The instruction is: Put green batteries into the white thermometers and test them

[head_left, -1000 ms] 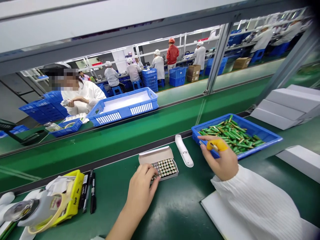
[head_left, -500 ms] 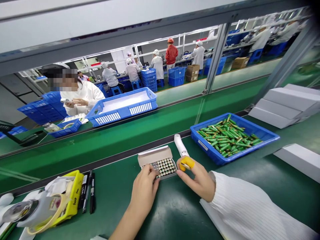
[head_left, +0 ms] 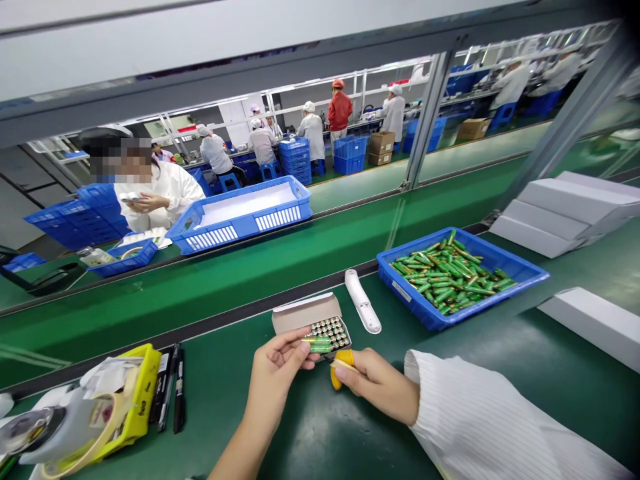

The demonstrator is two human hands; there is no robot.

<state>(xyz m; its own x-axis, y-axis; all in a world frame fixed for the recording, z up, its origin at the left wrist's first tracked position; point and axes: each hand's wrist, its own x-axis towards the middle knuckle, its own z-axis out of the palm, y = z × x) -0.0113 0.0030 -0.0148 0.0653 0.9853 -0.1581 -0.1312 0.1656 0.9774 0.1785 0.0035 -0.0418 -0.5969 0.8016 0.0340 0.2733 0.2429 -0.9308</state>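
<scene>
My left hand (head_left: 281, 360) is closed on green batteries (head_left: 319, 344), pinched between thumb and fingers just over the front of a small open carton (head_left: 307, 313). Upright batteries (head_left: 331, 328) stand in rows in this carton, their metal ends up; the hand hides its left part. To the right, my right hand (head_left: 373, 381) wears a yellow finger cover and grips a thin pale tool (head_left: 342, 364) with a dark tip, close to the batteries in the left hand. Behind it a white elongated device (head_left: 362, 303) lies on the green table.
A blue tray (head_left: 415, 308) of loose green batteries (head_left: 453, 273) stands at the right. White boxes (head_left: 555, 217) are stacked beyond it. At the left are a yellow bin (head_left: 143, 393) and black pens (head_left: 179, 400). A co-worker (head_left: 165, 193) sits across the green belt (head_left: 215, 277).
My left hand has lifted batteries out of the carton, leaving fewer upright ones showing. My right hand has moved left and down, to the carton's front corner, uncovering the white device's lower end.
</scene>
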